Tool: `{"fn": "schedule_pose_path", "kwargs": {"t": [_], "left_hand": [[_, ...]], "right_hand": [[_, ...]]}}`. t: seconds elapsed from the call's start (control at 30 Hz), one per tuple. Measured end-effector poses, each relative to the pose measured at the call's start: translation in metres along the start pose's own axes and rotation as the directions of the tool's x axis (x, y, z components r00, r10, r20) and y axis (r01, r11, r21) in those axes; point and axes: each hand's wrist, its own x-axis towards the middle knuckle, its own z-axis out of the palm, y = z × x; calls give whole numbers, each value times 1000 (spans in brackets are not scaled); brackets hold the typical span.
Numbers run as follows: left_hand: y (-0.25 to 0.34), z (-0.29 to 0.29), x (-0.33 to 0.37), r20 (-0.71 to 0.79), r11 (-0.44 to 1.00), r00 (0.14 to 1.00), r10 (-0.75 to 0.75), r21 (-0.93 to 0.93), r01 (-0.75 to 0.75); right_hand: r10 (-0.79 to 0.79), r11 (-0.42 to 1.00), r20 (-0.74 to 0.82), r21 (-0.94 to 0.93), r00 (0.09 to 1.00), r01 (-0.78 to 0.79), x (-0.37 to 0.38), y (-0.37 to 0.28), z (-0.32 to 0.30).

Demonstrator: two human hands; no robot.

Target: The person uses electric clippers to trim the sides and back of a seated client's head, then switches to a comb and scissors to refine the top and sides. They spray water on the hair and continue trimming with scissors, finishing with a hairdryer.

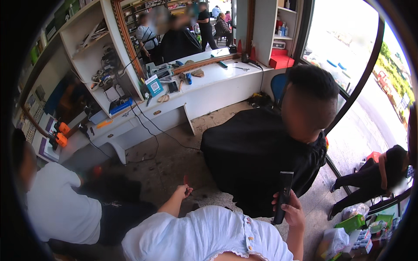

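Black hair clippers (283, 198) stand upright in my right hand (294, 212), whose fingers wrap around the body, with the blade end up. The clippers are apart from the seated person's head and in front of the cape. In my left hand (184, 191), out over the floor, is a red comb (186, 179), pinched and pointing upward. A person with short dark hair (311, 82) sits facing me, draped from the neck down in a black cape (252, 152). Neither hand touches that person.
A white counter (213, 78) under a mirror (183, 35) carries scissors, combs and a code card (154, 86). Black cords (150, 126) run down to the floor. Another person in white (65, 204) is at left. A person in black (374, 174) and bags (335, 241) are at right.
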Motion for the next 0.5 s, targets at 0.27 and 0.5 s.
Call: {"fn": "schedule_pose_path", "kwargs": {"t": [0.27,0.5], "left_hand": [[4,-150,22,-130,980,984,122,173,-98],[46,-219,50,-113,974,976,186,151,-168]], "right_hand": [[146,984,195,69,970,-162,113,59,106],[183,982,308,-18,934,-187,191,96,216]]}}
